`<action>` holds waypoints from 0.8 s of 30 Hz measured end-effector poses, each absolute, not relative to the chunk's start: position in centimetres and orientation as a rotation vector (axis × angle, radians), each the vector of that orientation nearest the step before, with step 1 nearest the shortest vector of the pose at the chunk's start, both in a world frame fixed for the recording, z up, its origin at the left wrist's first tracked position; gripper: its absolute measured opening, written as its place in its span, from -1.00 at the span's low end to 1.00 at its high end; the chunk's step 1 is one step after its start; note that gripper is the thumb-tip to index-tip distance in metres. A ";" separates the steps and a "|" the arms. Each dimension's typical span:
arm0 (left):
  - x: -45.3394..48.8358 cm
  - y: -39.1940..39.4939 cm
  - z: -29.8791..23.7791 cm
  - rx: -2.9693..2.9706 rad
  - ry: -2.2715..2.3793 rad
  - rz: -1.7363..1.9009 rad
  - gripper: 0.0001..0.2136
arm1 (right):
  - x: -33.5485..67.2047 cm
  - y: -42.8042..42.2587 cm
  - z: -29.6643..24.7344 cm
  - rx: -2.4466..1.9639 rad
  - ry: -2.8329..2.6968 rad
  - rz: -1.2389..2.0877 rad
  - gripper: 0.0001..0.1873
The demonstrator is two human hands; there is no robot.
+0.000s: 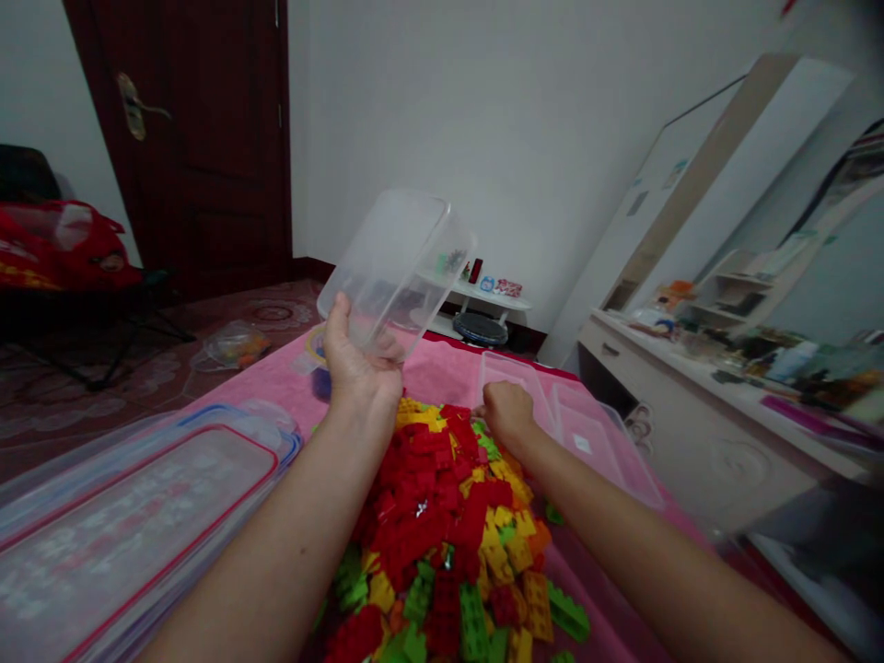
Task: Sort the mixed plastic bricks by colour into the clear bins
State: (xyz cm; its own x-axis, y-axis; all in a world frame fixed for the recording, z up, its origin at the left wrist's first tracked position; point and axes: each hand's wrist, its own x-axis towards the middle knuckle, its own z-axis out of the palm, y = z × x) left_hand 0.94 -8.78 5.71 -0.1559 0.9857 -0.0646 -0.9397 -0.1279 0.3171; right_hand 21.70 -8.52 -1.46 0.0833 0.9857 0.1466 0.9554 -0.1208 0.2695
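My left hand [363, 364] grips a clear plastic container [393, 267], raised and tilted above the far side of the table, thumb on one face and fingers underneath. A heap of toy building bricks [442, 497], red, yellow, green and orange, lies between my forearms. At the heap's far right edge, my right hand [507, 414] is closed in a fist; whatever its fingers hold is hidden. Just behind that fist stands a clear container [517, 368], and I cannot tell whether they touch. Another clear container [600, 442] sits to its right.
Stacked clear lids [138, 543] with red and blue rims lie at the left on the pink cloth [448, 364]. A cluttered dresser [691, 405] stands close on the right. Beyond the table are a low white shelf [494, 296] and a bagged bundle [238, 343] on the floor.
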 end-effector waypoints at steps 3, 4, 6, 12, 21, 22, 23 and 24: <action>0.9 -8.8 5.7 0.193 0.344 1.692 -0.72 | 21.5 -8.5 -1.6 2.273 2.017 0.486 -0.64; 0.9 -8.8 5.6 0.198 0.347 1.693 -0.71 | 21.5 -8.5 -1.6 2.283 2.016 0.498 -0.64; 1.0 -8.6 5.4 0.219 0.355 1.708 -0.69 | 21.7 -8.6 -1.5 2.323 2.010 0.488 -0.62; 2.2 -7.7 4.3 0.566 0.527 2.009 -0.54 | 25.5 -8.0 1.2 2.732 2.385 0.176 -0.67; 3.5 -10.3 3.9 2.365 0.875 2.013 -0.40 | 24.1 -12.1 7.7 3.101 2.632 -1.485 -0.55; 3.7 -10.6 3.8 2.544 0.859 1.923 -0.46 | 23.5 -12.6 8.2 3.035 2.522 -1.678 -0.48; 3.9 -10.7 3.8 2.672 0.845 1.859 -0.49 | 22.9 -13.0 8.5 2.965 2.388 -1.855 -0.41; 4.1 -10.8 3.6 2.754 0.839 1.820 -0.50 | 22.5 -13.2 8.7 2.898 2.247 -1.999 -0.34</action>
